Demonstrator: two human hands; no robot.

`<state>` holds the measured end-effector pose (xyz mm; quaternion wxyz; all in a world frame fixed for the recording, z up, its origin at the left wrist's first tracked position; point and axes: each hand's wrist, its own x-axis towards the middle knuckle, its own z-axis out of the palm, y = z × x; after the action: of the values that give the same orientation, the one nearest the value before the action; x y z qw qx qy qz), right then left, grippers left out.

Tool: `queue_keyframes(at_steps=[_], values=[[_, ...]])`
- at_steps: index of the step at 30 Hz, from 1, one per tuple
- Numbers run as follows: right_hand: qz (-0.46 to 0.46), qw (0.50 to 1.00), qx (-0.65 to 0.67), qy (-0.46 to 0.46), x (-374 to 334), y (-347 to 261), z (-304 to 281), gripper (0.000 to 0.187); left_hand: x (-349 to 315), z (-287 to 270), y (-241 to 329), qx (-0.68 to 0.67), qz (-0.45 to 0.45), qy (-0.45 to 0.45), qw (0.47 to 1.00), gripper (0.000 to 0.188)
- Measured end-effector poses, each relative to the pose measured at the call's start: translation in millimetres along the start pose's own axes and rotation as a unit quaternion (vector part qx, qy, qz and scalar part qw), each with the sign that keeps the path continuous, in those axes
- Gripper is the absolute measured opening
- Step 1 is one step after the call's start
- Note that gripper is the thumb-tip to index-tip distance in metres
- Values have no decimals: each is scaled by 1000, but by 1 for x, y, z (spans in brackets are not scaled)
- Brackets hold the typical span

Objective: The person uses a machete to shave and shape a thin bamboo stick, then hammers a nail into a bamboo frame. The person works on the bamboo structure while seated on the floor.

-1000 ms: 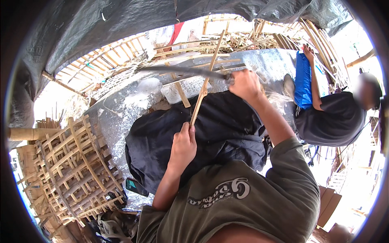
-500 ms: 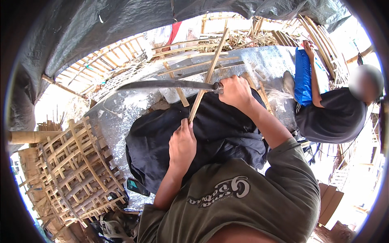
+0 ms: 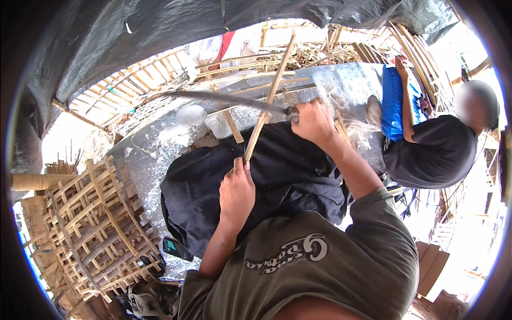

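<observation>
My left hand (image 3: 238, 189) is closed on the near end of a long bamboo strip (image 3: 272, 96), which slants away up and to the right. In my right hand (image 3: 313, 122) is the dark handle of a machete (image 3: 229, 98). Its long blade reaches out to the left and crosses over the strip; the far end is smeared by motion. Black cloth (image 3: 213, 181) covers my lap beneath both hands. Another bamboo strip (image 3: 228, 118) lies just left of the one I hold, its near end by the cloth.
A woven bamboo lattice (image 3: 101, 224) stands at the left, near a phone (image 3: 176, 248). At the right sits a person in a dark shirt (image 3: 432, 152), one arm along a blue bag (image 3: 392, 101). Bamboo pieces (image 3: 330, 53) are heaped at the back; a dark tarp (image 3: 133, 48) hangs overhead.
The machete's blade has tilted, its far end rising and blurring, while my right hand has shifted slightly right along the strip. My left hand keeps its hold on the bamboo strip.
</observation>
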<state>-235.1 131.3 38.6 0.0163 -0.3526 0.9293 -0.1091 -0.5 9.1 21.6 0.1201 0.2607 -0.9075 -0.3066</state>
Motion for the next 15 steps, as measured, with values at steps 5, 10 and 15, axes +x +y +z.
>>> queue_keyframes(at_steps=[5,10,15], values=[[-34,999,4,38,4,-2,6,20,0,-8,-11,-142,30,-14,989,18],[-40,997,-57,22,13,8,10,23,-9,-1,-17,-196,29,-13,980,23],[114,993,-31,1,48,60,-2,18,-23,-6,-27,-196,-5,-42,980,24]])
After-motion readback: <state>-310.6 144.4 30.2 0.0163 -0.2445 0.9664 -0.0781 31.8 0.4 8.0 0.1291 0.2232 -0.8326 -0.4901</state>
